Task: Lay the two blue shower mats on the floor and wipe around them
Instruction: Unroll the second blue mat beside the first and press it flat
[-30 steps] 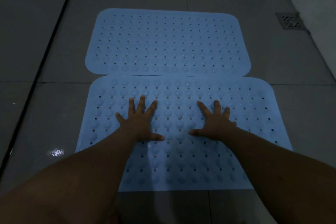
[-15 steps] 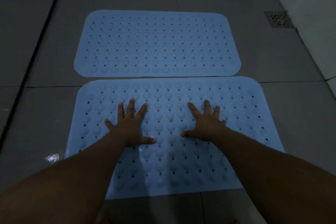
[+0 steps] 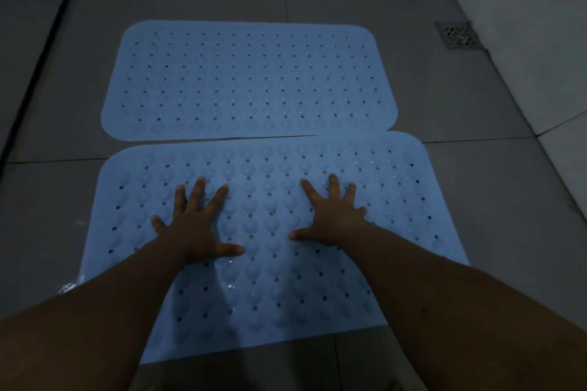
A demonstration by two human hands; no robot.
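Hands, left (image 3: 193,225) and right (image 3: 330,216), press flat, fingers spread, on perforated near blue mat (image 3: 397,200).

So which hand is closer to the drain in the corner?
The right hand. The drain sits far off to the right by the wall, and the right hand presses the near mat on that side; the left hand lies further left on the same mat.

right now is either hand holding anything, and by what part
Nothing is held. The left hand and the right hand press flat, fingers spread, on the near mat.
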